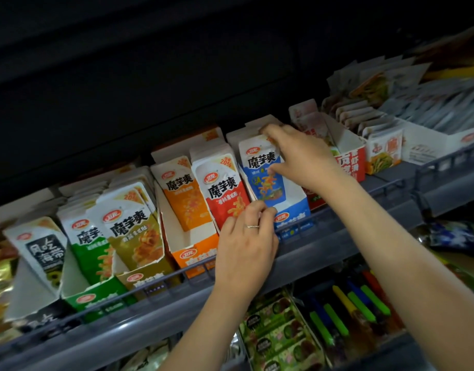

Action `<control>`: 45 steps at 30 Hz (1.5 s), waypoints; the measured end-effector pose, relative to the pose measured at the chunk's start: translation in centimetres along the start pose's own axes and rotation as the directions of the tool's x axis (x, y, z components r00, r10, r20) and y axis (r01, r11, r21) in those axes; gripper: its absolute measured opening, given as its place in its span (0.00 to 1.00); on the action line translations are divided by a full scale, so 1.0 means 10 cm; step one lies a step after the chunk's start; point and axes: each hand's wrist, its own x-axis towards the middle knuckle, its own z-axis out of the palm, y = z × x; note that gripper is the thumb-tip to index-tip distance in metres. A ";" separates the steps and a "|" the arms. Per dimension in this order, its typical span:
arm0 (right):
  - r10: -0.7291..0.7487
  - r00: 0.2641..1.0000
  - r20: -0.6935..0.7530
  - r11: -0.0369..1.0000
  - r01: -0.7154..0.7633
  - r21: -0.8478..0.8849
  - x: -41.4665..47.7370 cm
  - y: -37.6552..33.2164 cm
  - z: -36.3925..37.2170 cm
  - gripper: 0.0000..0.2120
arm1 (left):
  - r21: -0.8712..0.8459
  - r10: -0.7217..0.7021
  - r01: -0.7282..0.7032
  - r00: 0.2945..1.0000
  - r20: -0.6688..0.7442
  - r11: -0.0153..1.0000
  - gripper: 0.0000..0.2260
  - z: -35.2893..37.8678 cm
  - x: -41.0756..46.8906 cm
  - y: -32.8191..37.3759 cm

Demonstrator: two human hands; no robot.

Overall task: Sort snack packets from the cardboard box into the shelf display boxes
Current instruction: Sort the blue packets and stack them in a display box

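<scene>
A row of open display boxes stands on a grey shelf. My right hand grips the blue-and-white snack packets at their top edge and front, inside the blue display box. My left hand, a ring on one finger, pinches the lower corner of the front blue packet, where it meets the red packets in the box to the left. The cardboard box is out of view.
Left of the red packets stand an orange box, an olive box, a green box and a black-and-white one. More boxes of packets stand to the right. A wire rail fronts the shelf. Other goods fill the shelf below.
</scene>
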 end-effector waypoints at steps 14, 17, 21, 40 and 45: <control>-0.169 0.939 0.300 0.974 0.205 -0.093 -0.07 -0.14 0.08 0.14 | 0.031 0.004 -0.004 1.000 0.007 1.000 0.13 -0.01 0.01 0.01; -0.131 0.902 0.412 0.965 0.211 -0.154 -0.08 -0.15 0.09 0.17 | 0.039 0.004 -0.005 1.000 0.010 0.999 0.13 -0.01 0.01 0.00; -0.101 0.893 0.439 0.925 0.247 -0.290 -0.09 -0.18 0.06 0.19 | 0.025 0.004 -0.004 1.000 0.001 1.000 0.11 0.01 0.00 0.00; -0.263 0.946 -0.188 0.961 0.274 0.040 -0.90 -0.41 -0.29 0.12 | 0.044 -0.164 0.158 0.948 0.273 0.986 0.20 -0.37 -0.03 0.13; -0.316 0.918 -0.239 0.931 0.348 0.109 -1.73 -0.53 -0.22 0.08 | -0.085 -0.020 0.047 0.954 0.300 0.995 0.22 -0.88 -0.67 0.27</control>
